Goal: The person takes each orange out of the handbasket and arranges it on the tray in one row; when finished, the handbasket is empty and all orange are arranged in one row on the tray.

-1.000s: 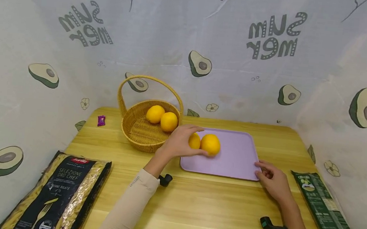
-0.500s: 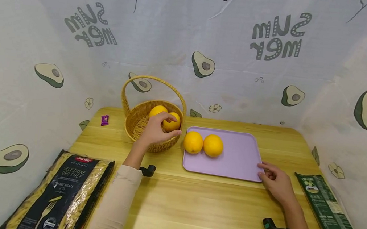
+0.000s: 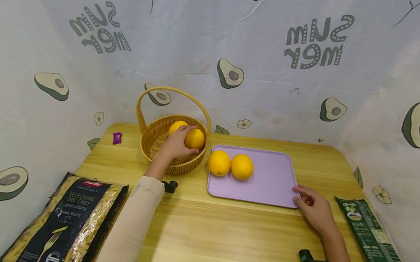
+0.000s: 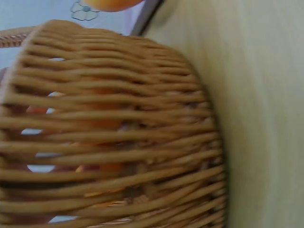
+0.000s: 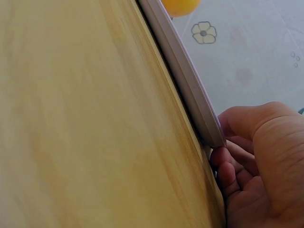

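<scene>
My left hand (image 3: 174,144) reaches into the wicker basket (image 3: 148,152), its fingers and thumb curled round an orange (image 3: 195,139) at the basket's right side. Behind that hand a second orange (image 3: 177,127) is partly covered. In the left wrist view the basket's woven wall (image 4: 109,114) hides the hand. Two more oranges, one at the left edge (image 3: 219,163) and one beside it (image 3: 242,166), sit on the lilac tray (image 3: 271,178). My right hand (image 3: 315,209) pinches the tray's front right corner; the right wrist view has the thumb above the rim and fingertips under it.
A bag of penne (image 3: 71,218) lies at the front left, and a long green packet (image 3: 376,243) lies along the right edge. A small purple wrapped sweet (image 3: 117,138) is left of the basket. A printed cloth (image 3: 188,41) hangs round the wooden table (image 3: 230,237).
My left hand has let go of an orange on the tray, moved left into the basket and taken hold of another orange there. The right hand stays at the tray's corner.
</scene>
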Action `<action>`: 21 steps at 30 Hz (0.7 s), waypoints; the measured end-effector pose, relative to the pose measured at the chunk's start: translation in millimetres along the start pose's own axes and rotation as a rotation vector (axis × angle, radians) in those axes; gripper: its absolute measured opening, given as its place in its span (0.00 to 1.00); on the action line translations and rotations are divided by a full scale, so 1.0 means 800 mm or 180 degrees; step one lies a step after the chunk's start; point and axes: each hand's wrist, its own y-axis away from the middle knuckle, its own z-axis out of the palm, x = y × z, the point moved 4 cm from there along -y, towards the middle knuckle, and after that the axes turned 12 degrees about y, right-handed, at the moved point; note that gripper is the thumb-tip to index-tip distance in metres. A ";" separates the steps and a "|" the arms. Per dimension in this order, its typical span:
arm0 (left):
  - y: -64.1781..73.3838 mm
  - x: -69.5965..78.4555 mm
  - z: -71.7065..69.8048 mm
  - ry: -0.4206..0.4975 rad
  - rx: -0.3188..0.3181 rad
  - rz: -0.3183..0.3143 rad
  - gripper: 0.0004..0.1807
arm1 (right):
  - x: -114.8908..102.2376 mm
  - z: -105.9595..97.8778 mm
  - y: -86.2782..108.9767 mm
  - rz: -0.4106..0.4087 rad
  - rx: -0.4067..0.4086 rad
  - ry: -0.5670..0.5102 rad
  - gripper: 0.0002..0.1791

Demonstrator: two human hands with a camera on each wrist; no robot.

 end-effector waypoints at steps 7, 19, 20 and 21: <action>-0.005 -0.024 0.022 0.0037 -0.0017 -0.0175 0.53 | 0.001 0.000 0.000 0.0007 -0.0030 0.0012 0.19; -0.008 -0.026 0.028 0.0075 0.0027 -0.0173 0.50 | 0.002 -0.001 0.000 0.0001 -0.0008 0.0034 0.19; -0.008 -0.026 0.028 0.0079 0.0011 -0.0169 0.50 | 0.002 -0.001 0.000 0.0003 -0.0012 0.0034 0.19; -0.007 -0.026 0.028 0.0080 0.0005 -0.0166 0.50 | 0.002 -0.001 0.000 0.0005 -0.0013 0.0035 0.19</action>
